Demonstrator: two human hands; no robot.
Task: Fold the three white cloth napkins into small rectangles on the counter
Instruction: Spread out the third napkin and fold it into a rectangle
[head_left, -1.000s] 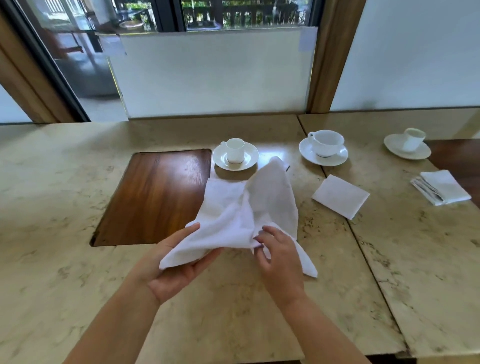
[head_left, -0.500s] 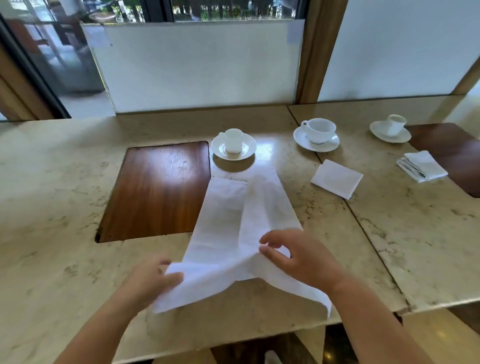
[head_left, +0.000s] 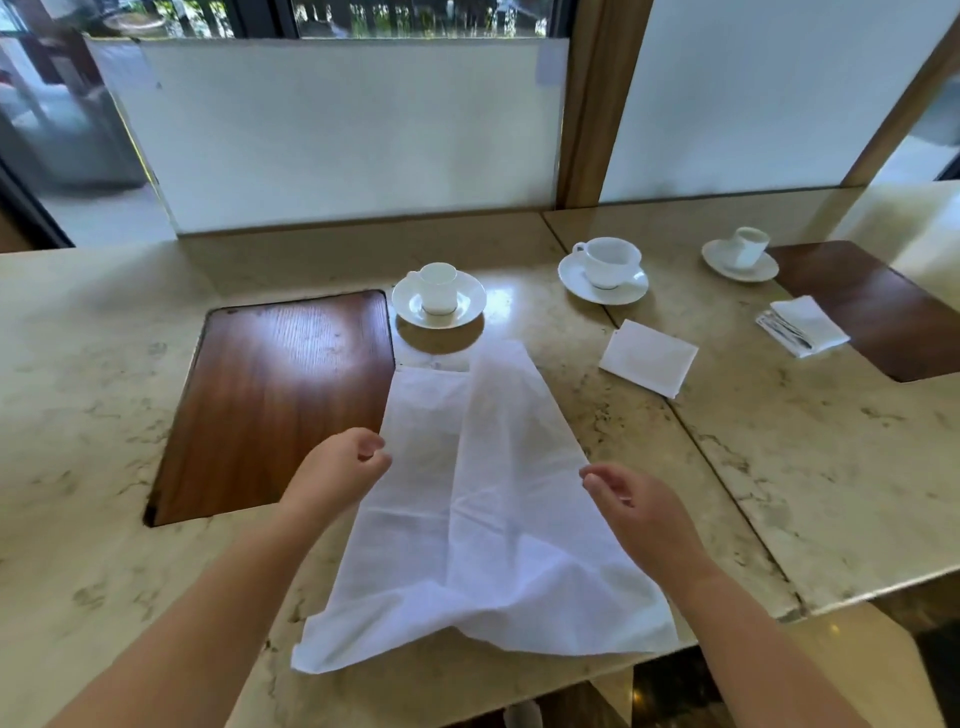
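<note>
The white napkin (head_left: 483, 519) is spread lengthwise on the marble bench (head_left: 104, 415), its near edge rumpled and reaching the bench's front edge, its right half doubled over along a long central fold. The left hand (head_left: 343, 467) is placed at the napkin's left edge, fingers loosely curled — whether the hem is pinched cannot be told. The right hand (head_left: 634, 509) is held at the right edge with fingers relaxed and slightly bent; nothing is seen to be gripped by it.

Left of the napkin, a dark wooden inlay (head_left: 270, 400) is set flush into the bench. Beyond the napkin's far end a small white cup on a saucer (head_left: 439, 301) is found. To the right, a second napkin (head_left: 649, 358) — already folded into a small rectangle — lies flat on the stone. Behind it a wider cup and saucer (head_left: 605, 270) is seen. Farther right, a third folded napkin (head_left: 802, 326) rests beside another wooden inlay (head_left: 872, 312), with a third cup and saucer (head_left: 743, 254) beyond it.
</note>
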